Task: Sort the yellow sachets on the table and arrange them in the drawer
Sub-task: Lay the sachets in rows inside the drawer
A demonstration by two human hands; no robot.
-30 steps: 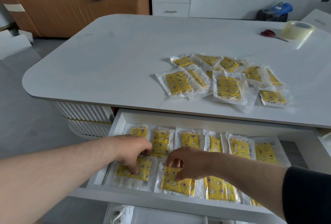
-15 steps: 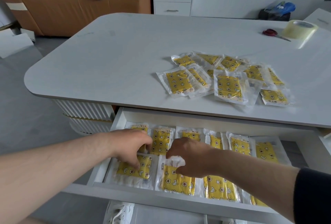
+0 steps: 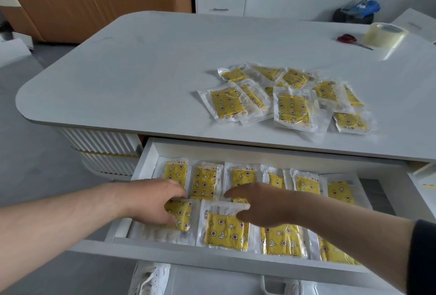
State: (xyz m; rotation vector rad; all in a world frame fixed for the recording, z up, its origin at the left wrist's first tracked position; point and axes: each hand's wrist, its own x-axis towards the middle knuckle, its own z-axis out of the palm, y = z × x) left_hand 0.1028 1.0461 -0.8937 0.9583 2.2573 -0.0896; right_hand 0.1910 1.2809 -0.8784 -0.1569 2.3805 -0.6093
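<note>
A: Where were the sachets (image 3: pixel 292 108)?

B: A loose heap lay on the counter (image 3: pixel 141 70) behind the drawer (image 3: pixel 212 251); two rows already filled the drawer.

A: And the hands?

B: The left hand (image 3: pixel 157 200) pressed flat on the front-left packet; the right hand (image 3: pixel 257 205) hovered open, gripping nothing.

A: How would they handle?

B: Probably light, floppy, slick film. Pinch the clear sealed border.
</note>
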